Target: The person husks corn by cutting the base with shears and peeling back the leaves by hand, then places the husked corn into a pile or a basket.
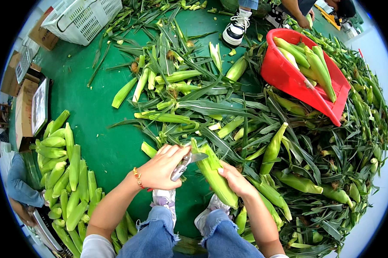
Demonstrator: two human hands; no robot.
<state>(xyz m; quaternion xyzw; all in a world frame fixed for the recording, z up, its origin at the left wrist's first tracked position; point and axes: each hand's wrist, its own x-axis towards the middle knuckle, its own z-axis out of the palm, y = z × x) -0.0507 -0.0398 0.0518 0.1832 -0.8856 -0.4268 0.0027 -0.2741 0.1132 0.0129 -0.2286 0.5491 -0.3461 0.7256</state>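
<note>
I see the corn ear (214, 174) lying near-centre, tip pointing far-left, w/ the right hand (236, 180) closed round its lower half to steady it for the cut. The left hand (161, 167) is closed on the shears (186, 162), blades at the ear's tip, prob. so the top trims clean. Left of me sits a stack of trimmed ears (63, 172), sorted apart from the husk litter (194, 94) far and right. A red bin (303, 73) w/ more ears stands far-right; white crate (84, 17) far-left.
</note>
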